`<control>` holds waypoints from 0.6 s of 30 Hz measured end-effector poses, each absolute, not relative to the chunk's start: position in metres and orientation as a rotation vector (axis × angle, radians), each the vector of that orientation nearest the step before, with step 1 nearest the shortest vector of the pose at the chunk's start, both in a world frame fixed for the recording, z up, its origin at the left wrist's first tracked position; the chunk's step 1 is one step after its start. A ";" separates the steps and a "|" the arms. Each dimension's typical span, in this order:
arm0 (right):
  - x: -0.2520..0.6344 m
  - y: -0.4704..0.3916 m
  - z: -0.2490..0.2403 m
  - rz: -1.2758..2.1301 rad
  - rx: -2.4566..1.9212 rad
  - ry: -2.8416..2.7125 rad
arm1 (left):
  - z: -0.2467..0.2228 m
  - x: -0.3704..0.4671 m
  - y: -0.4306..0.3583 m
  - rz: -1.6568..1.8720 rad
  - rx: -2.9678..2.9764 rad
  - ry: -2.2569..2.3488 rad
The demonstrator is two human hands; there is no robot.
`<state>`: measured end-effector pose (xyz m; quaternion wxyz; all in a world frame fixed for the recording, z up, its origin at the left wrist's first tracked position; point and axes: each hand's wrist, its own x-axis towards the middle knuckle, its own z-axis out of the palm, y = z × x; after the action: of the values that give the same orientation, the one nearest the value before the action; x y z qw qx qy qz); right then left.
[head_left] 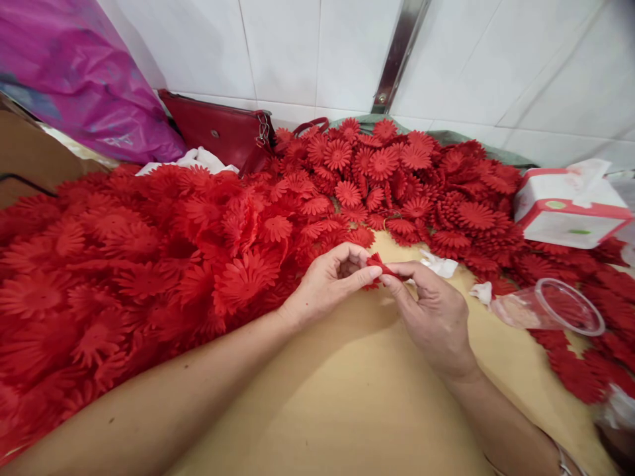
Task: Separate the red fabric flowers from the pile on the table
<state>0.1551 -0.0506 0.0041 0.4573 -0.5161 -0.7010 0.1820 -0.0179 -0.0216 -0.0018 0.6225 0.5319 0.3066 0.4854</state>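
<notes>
Position: the red flower (376,260) is above the surface (347,396), between the left hand (322,284) and the right hand (436,324), near the middle of the view. The left pile (124,277) of red flowers lies beside the left forearm; the right pile (381,162) lies beyond the hands, against the tiled wall (282,53) and around to the right.

Grip: the left hand is closed, its thumb and fingers pinching the left part of the flower. The right hand is likewise closed, its thumb and forefinger on the right part.

Handling: the flower is probably very light, soft and flexible, with little stiffness of its own. Slip risk appears low under a light pinch. The narrow petals are likely the weak point; pulling on one tip could bend or tear it. The gathered body is the sounder hold, with one pinch at each end and the petal tips left free.

Appearance: the flower is deep red and appears folded or bunched rather than flat. Serrated petal tips stand up at its left end; toward the right it narrows into a smooth roll between the fingertips. The fingers cover much of it, so the number of layers cannot be told.
</notes>
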 end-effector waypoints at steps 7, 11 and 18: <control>0.155 -0.051 0.002 0.530 -1.326 -1.652 | -0.001 -0.019 -0.021 1.183 1.168 0.747; 0.156 -0.050 0.002 0.615 -1.312 -1.653 | -0.001 -0.021 -0.020 1.169 1.174 0.730; 0.157 -0.047 0.000 0.751 -1.264 -1.625 | 0.000 -0.021 -0.019 1.160 1.138 0.827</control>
<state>0.1566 -0.0466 -0.0003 0.4572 -0.5130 -0.6595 0.3047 -0.0211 -0.0191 0.0004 0.6125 0.4933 0.3586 0.5029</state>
